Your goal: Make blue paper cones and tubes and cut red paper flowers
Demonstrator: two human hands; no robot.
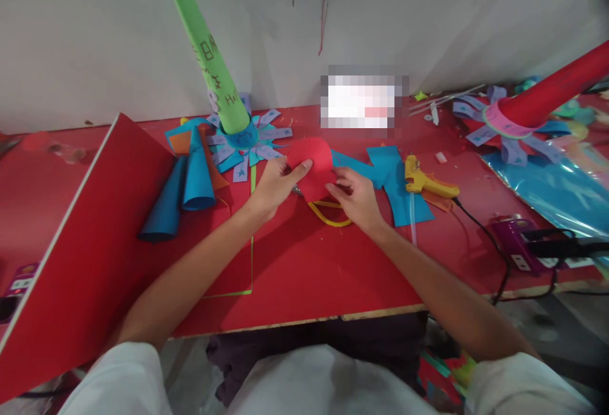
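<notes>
Between my two hands a red rounded paper piece [314, 162] is held up over the red table. My left hand [278, 186] grips its left edge, thumb on the front and fingers behind. On the right edge, my right hand [356, 198] pinches the piece with thumb and fingertips. The handle of what look like yellow scissors [333, 222] shows just below the paper; the rest is mostly hidden. A blue paper cutout [397, 180] lies to the right, and a yellow glue gun [425, 180] with a clear glue stick rests over it.
Blue paper cones [198, 177] lie at left beside a standing red board [104, 231]. A green paper tube [209, 53] rises from a strip-petalled base behind my left hand. A red tube [556, 88] and a purple power strip [516, 243] with cables are at right.
</notes>
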